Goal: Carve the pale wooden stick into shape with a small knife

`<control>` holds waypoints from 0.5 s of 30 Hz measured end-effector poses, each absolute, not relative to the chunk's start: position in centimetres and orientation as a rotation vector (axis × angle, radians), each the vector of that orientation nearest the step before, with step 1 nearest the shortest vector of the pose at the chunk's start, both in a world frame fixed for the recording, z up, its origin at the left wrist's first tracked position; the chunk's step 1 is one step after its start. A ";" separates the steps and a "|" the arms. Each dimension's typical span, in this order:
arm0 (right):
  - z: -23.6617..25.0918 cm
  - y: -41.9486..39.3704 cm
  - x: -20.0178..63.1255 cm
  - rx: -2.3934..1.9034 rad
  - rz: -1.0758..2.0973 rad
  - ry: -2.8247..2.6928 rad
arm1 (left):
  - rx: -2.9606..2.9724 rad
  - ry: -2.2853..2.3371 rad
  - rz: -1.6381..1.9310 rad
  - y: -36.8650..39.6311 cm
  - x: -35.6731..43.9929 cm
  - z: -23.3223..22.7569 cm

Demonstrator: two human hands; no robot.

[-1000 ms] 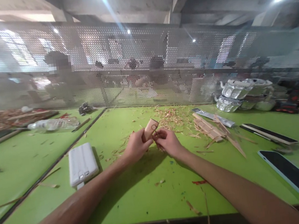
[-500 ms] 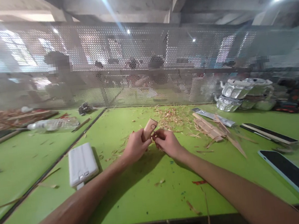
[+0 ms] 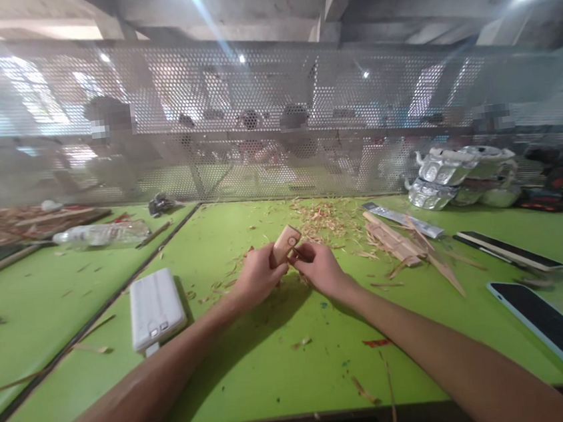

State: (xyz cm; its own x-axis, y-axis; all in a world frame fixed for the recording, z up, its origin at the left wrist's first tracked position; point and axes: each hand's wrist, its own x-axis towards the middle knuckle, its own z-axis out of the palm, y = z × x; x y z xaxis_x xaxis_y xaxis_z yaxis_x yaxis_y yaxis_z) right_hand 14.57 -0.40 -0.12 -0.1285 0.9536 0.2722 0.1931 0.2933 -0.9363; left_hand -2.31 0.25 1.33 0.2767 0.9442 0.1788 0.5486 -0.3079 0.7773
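A small pale wooden block (image 3: 285, 243) with a drawn circle near its upper end is gripped by my left hand (image 3: 258, 274), fingers wrapped round its lower part. Close against the block's right side, my right hand (image 3: 320, 267) is closed in a pinch by the circle. Whatever it pinches is too small or hidden to make out. Both hands are just above the green table (image 3: 258, 368). Thin wood shavings (image 3: 324, 223) are scattered behind the hands.
A white power bank (image 3: 155, 308) lies left of my forearm. Right are wood strips (image 3: 395, 242), a steel ruler (image 3: 403, 218), a black flat case (image 3: 509, 249) and a phone (image 3: 550, 330). Foil-like silver teapots (image 3: 441, 177) stand by the perforated screen (image 3: 249, 93). A plastic bottle (image 3: 103, 234) lies left.
The block has tilted and shifted slightly to the right in my left hand, so its circle sits a little lower. My right hand has stayed almost in place beside it.
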 end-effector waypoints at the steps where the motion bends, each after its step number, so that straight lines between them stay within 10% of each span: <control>1: -0.3 -0.3 14.5 -1.113 0.921 -1.570 | 1.960 1.332 0.860 0.3 -2.3 1.3; 15: -0.1 -0.5 14.7 -1.136 0.909 -1.546 | 1.873 1.357 0.967 0.4 -2.2 1.0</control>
